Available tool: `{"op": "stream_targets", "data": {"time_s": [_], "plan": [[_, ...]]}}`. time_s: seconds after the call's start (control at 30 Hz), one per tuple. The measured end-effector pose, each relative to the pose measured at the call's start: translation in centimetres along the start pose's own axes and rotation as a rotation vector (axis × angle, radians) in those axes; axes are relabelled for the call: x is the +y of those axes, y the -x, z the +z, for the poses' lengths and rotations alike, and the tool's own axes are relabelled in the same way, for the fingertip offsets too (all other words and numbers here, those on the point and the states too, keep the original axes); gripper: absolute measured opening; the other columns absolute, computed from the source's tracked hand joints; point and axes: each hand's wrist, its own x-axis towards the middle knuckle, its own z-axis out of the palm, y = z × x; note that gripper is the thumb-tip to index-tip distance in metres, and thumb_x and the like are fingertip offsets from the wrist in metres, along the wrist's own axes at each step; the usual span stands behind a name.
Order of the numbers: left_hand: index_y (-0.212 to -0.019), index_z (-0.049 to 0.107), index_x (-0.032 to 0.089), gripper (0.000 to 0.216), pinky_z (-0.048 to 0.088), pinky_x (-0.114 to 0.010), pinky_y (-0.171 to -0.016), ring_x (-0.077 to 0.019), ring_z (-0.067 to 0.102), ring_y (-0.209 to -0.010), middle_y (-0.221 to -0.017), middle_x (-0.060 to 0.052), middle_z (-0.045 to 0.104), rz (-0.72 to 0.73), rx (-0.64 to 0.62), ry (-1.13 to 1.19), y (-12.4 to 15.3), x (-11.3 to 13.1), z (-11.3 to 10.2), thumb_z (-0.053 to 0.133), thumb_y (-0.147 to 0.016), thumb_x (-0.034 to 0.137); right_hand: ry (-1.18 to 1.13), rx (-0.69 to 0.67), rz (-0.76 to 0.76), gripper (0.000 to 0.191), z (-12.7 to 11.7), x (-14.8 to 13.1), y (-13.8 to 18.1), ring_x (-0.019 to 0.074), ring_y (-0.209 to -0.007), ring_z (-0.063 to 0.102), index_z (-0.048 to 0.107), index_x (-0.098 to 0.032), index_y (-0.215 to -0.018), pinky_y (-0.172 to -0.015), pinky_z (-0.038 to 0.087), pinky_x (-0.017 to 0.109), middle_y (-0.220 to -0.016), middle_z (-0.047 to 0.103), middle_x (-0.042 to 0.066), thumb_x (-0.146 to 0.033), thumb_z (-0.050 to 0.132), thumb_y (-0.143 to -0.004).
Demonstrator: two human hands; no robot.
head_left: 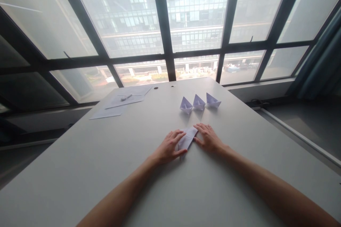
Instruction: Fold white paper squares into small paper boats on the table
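Observation:
A folded sheet of white paper point(188, 137) lies on the table between my two hands. My left hand point(170, 146) rests on its left side, fingers spread over the paper and thumb along the near edge. At the right end, my right hand point(208, 138) touches the paper's edge with its fingertips, the fingers apart. Part of the sheet is hidden under the left fingers. Just beyond the hands, three folded paper boats stand in a row: a left boat point(185, 105), a middle boat point(199, 103) and a right boat point(213, 100).
Flat sheets of paper point(106, 112) lie at the table's far left, with a small white object point(126, 97), perhaps a pen, on top. A round hole point(156, 88) is near the far edge of the white table point(106, 170). Large windows rise behind; a curtain point(314, 60) hangs right.

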Motion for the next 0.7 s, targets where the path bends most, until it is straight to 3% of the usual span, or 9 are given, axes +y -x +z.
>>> {"op": "stream_targets", "data": {"time_s": [0.13, 0.3, 0.53, 0.7], "plan": [[-0.153, 0.034, 0.024, 0.081, 0.025, -0.052, -0.119, -0.0346, 0.034, -0.141, -0.152, -0.013, 0.041, -0.003, 0.001, -0.046, -0.01, 0.08, 0.09, 0.061, -0.086, 0.060, -0.038, 0.064, -0.016, 0.053, -0.14, -0.01, -0.04, 0.0279, -0.131, 0.046, 0.051, -0.021, -0.138, -0.115, 0.028, 0.047, -0.138, 0.056, 0.012, -0.037, 0.060, -0.089], [-0.155, 0.030, 0.017, 0.098, 0.014, -0.060, -0.119, -0.0404, 0.020, -0.147, -0.159, -0.018, 0.028, -0.098, -0.056, -0.133, -0.10, -0.20, 0.44, 0.054, -0.081, 0.077, -0.035, 0.099, -0.031, 0.052, -0.09, 0.03, -0.11, 0.0283, -0.125, 0.049, 0.053, -0.020, -0.136, -0.111, 0.032, 0.045, -0.132, 0.058, 0.012, -0.036, 0.063, -0.087], [-0.158, 0.019, 0.018, 0.111, 0.008, -0.059, -0.119, -0.0382, 0.017, -0.149, -0.161, -0.019, 0.022, -0.075, -0.151, -0.090, -0.06, -0.63, 0.19, 0.055, -0.075, 0.082, -0.024, 0.118, -0.048, 0.054, 0.14, 0.17, -0.05, 0.0285, -0.122, 0.049, 0.053, -0.019, -0.137, -0.110, 0.034, 0.044, -0.130, 0.059, 0.013, -0.038, 0.064, -0.087], [-0.158, 0.020, 0.021, 0.099, 0.010, -0.056, -0.120, -0.0361, 0.024, -0.146, -0.159, -0.016, 0.030, -0.054, -0.102, -0.088, 0.02, -0.19, 0.02, 0.057, -0.082, 0.073, -0.032, 0.112, -0.039, 0.054, 0.12, 0.16, -0.13, 0.0287, -0.123, 0.049, 0.053, -0.020, -0.137, -0.110, 0.034, 0.045, -0.131, 0.058, 0.012, -0.037, 0.064, -0.087]]}}
